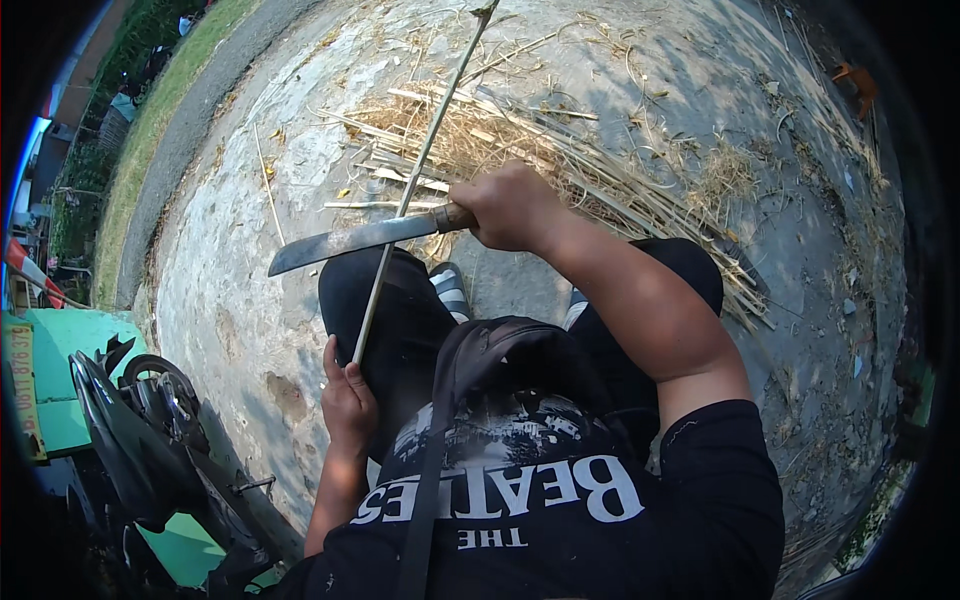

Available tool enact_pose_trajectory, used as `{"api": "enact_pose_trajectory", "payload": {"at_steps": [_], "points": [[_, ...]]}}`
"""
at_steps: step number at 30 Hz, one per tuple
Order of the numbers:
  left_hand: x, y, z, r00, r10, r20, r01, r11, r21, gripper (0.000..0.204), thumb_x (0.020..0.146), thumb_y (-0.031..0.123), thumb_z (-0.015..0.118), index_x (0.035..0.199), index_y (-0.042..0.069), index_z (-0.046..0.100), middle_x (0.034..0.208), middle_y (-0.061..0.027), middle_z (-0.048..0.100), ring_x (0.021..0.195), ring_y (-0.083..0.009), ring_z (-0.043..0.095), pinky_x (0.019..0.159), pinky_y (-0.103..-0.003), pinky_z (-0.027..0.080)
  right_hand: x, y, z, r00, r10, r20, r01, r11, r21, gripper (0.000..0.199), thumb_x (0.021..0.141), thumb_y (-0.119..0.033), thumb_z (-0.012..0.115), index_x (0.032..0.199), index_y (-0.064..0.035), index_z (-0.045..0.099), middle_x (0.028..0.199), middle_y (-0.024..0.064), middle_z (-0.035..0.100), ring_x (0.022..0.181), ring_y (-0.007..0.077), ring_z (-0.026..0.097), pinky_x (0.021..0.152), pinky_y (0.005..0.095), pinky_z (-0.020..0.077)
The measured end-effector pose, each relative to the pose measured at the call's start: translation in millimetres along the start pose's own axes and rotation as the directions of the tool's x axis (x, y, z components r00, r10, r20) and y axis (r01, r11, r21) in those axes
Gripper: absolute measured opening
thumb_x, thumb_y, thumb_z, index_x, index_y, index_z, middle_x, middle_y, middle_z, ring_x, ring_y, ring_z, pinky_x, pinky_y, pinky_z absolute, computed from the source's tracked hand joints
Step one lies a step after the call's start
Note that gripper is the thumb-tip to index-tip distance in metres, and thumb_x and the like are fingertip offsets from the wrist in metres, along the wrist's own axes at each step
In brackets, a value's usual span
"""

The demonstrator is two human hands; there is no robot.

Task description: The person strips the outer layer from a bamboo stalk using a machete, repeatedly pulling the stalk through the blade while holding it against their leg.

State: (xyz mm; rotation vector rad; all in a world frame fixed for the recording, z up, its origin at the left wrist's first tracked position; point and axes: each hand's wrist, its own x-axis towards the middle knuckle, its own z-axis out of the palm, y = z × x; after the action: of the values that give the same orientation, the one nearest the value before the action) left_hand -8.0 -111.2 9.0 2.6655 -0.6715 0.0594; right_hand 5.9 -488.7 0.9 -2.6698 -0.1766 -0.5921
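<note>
My right hand (508,205) is wrapped round the wooden handle of a machete (350,242), whose broad blade points left across my knee. The blade lies across a long, thin bamboo strip (432,132) and looks to be touching it. That strip slants from my lap up to the top of the view. Down by my left thigh, my left hand (347,398) grips its lower end between thumb and fingers. Beyond my feet, a pile of split bamboo strips (620,195) lies on the ground with curly pale shavings (490,140) on and around it.
A dark motorcycle (150,440) stands at the left beside a green panel (75,350). One loose thin strip (268,185) lies on the concrete ground (230,260). Grass (165,130) borders a kerb at the upper left. An orange object (857,88) sits far right.
</note>
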Motion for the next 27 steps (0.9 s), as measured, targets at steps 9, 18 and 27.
{"api": "enact_pose_trajectory", "payload": {"at_steps": [9,18,27], "points": [[10,12,-9,0.988,-0.086,0.130,0.078,0.995,0.067,0.052,0.111,0.033,0.034,0.151,0.000,0.034,0.072,-0.0250,0.063,0.066,-0.0469,0.064,0.057,-0.052,0.045,-1,49,-7,0.948,0.303,0.097,-0.297,0.952,-0.076,0.013,0.076,-0.020,0.072,0.085,-0.0144,0.065,0.078,0.0090,0.070,0.076,0.0339,0.071,0.071,0.0473,0.0557],[3,1,-4,0.998,-0.022,0.064,0.021,1.000,0.013,0.052,0.111,0.033,0.032,0.153,0.002,0.033,0.081,-0.0267,0.067,0.076,-0.0486,0.067,0.063,-0.052,0.049,3,-1,-1,0.984,-0.150,0.096,0.163,0.976,-0.146,0.012,0.078,-0.022,0.072,0.080,-0.0143,0.062,0.068,0.0084,0.067,0.070,0.0334,0.069,0.075,0.0454,0.0542],[6,-3,-5,0.998,0.017,0.066,-0.015,0.999,-0.030,0.051,0.110,0.029,0.034,0.154,0.003,0.033,0.086,-0.0285,0.068,0.077,-0.0481,0.068,0.064,-0.051,0.050,3,27,-17,0.962,0.261,0.077,-0.255,0.963,-0.085,0.008,0.082,-0.020,0.069,0.089,-0.0166,0.068,0.078,0.0065,0.072,0.078,0.0307,0.073,0.077,0.0463,0.0561]]}}
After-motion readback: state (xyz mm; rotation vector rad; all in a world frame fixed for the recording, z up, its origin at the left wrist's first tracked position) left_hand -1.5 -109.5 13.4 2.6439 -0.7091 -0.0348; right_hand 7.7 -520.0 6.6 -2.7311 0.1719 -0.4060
